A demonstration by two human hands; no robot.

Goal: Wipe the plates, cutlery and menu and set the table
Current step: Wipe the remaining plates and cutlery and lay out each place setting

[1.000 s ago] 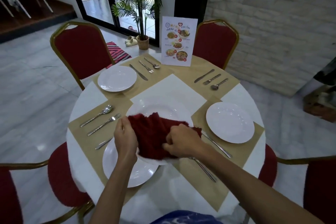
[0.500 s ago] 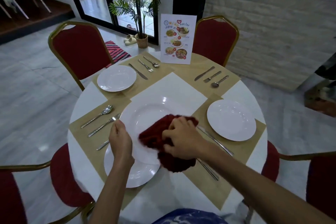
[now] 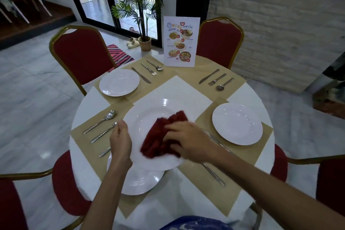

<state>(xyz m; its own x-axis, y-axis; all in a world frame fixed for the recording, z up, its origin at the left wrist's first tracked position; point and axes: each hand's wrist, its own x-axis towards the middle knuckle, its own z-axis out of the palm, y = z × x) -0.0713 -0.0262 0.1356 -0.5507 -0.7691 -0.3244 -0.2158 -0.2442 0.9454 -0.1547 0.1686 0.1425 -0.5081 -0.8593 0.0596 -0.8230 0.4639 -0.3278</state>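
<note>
We see the left hand (image 3: 120,142) gripping the plate (image 3: 149,110) by its left rim, fingers curled round the edge. The plate is raised over the near side of the table (image 3: 84,102) and overlaps a second plate (image 3: 138,181), which lies flat on a tan mat (image 3: 82,138). The right hand (image 3: 188,140) is on a dark red cloth (image 3: 158,136), its fingers bent into the folds, holding it down in the well of the plate. The cloth covers the right and near part of the well, and the far part shows bare and shiny.

Just left of the left hand, on the same mat, we find a spoon (image 3: 101,121), a fork (image 3: 104,132) and a knife (image 3: 105,152), the knife partly hidden by the wrist. Two long pieces of cutlery (image 3: 214,173) run under the right forearm, and we cannot tell what kind they are.

The right plate (image 3: 237,123) sits on its own mat, well apart from the hands. The far plate (image 3: 119,82) lies at the far left with a far-left set (image 3: 148,69) of knife, fork and spoon beside it. A far-right set (image 3: 217,79) lies across from it. The menu (image 3: 179,41) stands upright at the far edge, between two red chairs (image 3: 82,54).
</note>
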